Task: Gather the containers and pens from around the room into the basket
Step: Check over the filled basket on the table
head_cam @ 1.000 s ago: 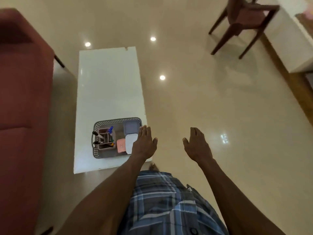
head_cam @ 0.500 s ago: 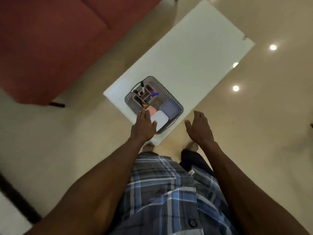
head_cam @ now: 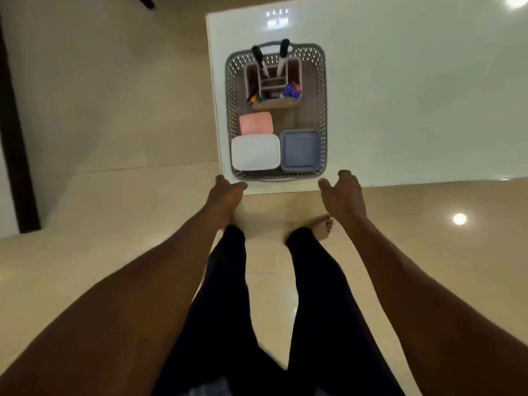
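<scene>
A grey perforated basket (head_cam: 323, 110) stands at the near left corner of a white low table (head_cam: 414, 95). Inside it lie a white container (head_cam: 255, 152), a blue-grey container (head_cam: 301, 150) and a pink container (head_cam: 255, 122). Behind them stands a pink pen organiser (head_cam: 274, 102) with two black-capped markers (head_cam: 258, 60) and several coloured pens (head_cam: 291, 91). My left hand (head_cam: 225, 192) hovers just before the basket's near left corner, holding nothing. My right hand (head_cam: 343, 192) hovers by the near right corner, fingers relaxed and empty.
Glossy cream floor tiles (head_cam: 114, 124) surround the table. A dark vertical post or frame (head_cam: 17, 138) runs along the far left. My legs in dark trousers and a bare foot (head_cam: 321, 227) stand close to the table's near edge.
The view has swung so the basket now sits straight ahead and closer. Both hands have spread apart to either side of the basket's near end.
</scene>
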